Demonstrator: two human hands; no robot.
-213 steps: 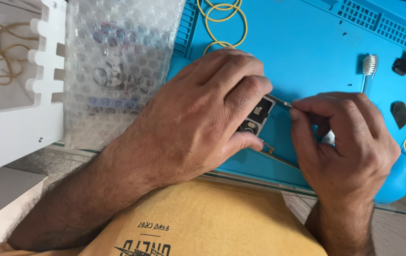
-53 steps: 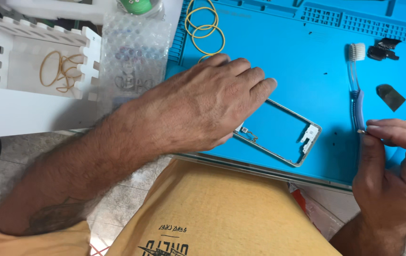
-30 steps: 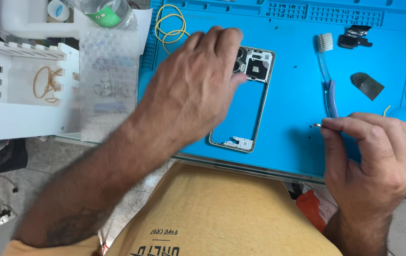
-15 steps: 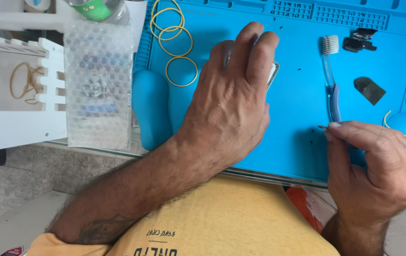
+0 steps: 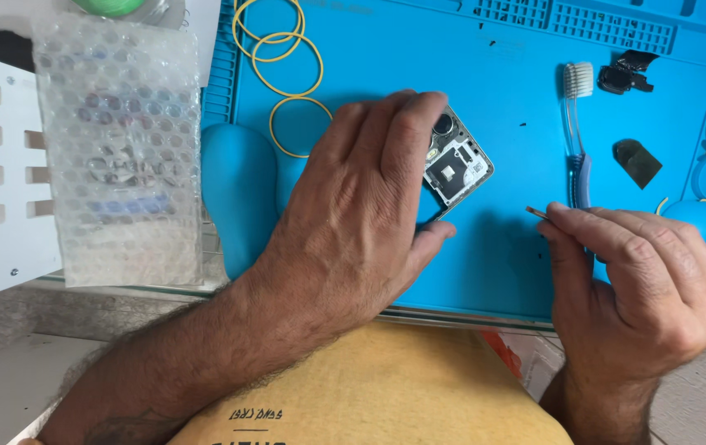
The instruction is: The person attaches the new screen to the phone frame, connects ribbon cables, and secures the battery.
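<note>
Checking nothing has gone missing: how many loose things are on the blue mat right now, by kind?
Yellow rubber bands: 4, counting one at the right edge
Toothbrush: 1
Small black parts: 2
Phone frame under the left hand: 1
Total: 8

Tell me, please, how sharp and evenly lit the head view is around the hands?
Head view: evenly lit and sharp; the left hand casts a soft shadow on the blue mat beside the phone frame; the right hand is crisp, no glare.
</note>
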